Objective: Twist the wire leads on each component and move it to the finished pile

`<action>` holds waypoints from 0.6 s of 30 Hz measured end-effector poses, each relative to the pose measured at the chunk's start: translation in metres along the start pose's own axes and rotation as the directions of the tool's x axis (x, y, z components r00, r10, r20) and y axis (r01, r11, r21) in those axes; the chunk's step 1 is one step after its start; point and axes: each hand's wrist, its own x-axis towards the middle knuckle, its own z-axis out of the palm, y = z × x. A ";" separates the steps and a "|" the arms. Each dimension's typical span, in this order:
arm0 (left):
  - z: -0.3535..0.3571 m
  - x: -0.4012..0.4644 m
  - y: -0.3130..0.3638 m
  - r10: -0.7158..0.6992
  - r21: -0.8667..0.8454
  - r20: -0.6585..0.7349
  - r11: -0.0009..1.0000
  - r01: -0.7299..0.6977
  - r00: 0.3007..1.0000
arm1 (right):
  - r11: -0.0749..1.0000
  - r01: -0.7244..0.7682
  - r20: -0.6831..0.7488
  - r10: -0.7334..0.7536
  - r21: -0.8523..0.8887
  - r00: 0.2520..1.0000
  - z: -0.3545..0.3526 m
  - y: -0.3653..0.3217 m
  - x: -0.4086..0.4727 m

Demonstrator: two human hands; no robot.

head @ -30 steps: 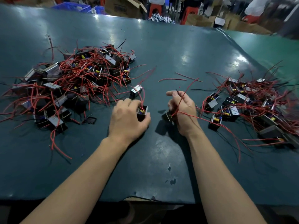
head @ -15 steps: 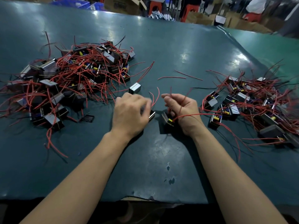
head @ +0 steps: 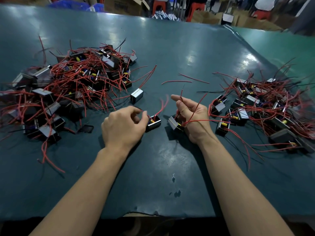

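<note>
Components sit between two piles on the green table [head: 153, 167]. Left hand [head: 122, 128] pinches a red lead of the component [head: 154, 123] on the table; right hand [head: 192, 116] grips another component [head: 173, 123], pinching its leads. Bigger pile [head: 68, 87] lies far left, smaller pile [head: 265, 106] right.

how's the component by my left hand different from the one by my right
The left component sits on the table with its open side up, yellow and blue parts showing; the right component is tilted, its shiny metal face up. The left hand pinches at the left one's leads low, near the body; the right hand holds its red leads raised. Both are small dark blocks with red leads.
</note>
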 end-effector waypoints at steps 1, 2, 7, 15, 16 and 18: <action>-0.001 0.002 -0.002 -0.036 -0.063 0.023 0.997 0.038 0.999 | 1.000 -0.003 0.009 0.003 0.007 1.000 0.000 0.000 0.000; -0.002 0.005 -0.005 -0.069 -0.118 0.065 0.990 0.077 0.995 | 1.000 -0.007 0.018 0.006 0.012 1.000 0.000 -0.001 0.000; -0.005 0.014 -0.005 -0.067 -0.258 0.188 0.959 0.115 0.980 | 1.000 0.001 0.054 0.000 -0.017 0.999 0.001 -0.001 0.000; -0.005 0.015 0.009 -0.017 -0.783 0.271 0.577 0.231 0.962 | 0.976 -0.052 -0.005 0.054 0.210 0.999 0.000 -0.003 0.001; -0.005 0.015 0.009 -0.005 -0.788 0.301 0.562 0.252 0.954 | 0.973 -0.055 -0.015 0.060 0.226 0.998 0.000 -0.004 0.001; -0.007 0.015 0.008 0.006 -0.805 0.334 0.522 0.282 0.943 | 0.955 -0.065 -0.037 0.079 0.289 0.996 -0.002 -0.007 0.002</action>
